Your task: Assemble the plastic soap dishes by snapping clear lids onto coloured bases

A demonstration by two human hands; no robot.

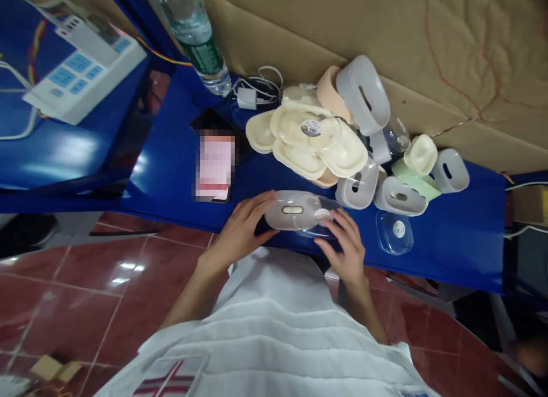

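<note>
A pale grey oval plastic box (281, 219) with a slot in its middle lies at the front edge of the blue table. My left hand (245, 225) grips its left end, thumb in front and fingers behind. My right hand (346, 245) holds a clear plastic lid (305, 228) with a round white sticker, fingers on the far side and thumb on the near side. The lid overlaps the right part of the box; whether it touches the box, I cannot tell. Another clear lid (387, 240) with a sticker lies to the right of my right hand.
Cream plastic trays (295, 157) are stacked behind the box. Several grey, peach and green boxes (400, 197) stand to the right. A phone (216, 165), a charger (247, 98) and a water bottle (199, 43) are at the left, with a power strip (85, 71) beyond.
</note>
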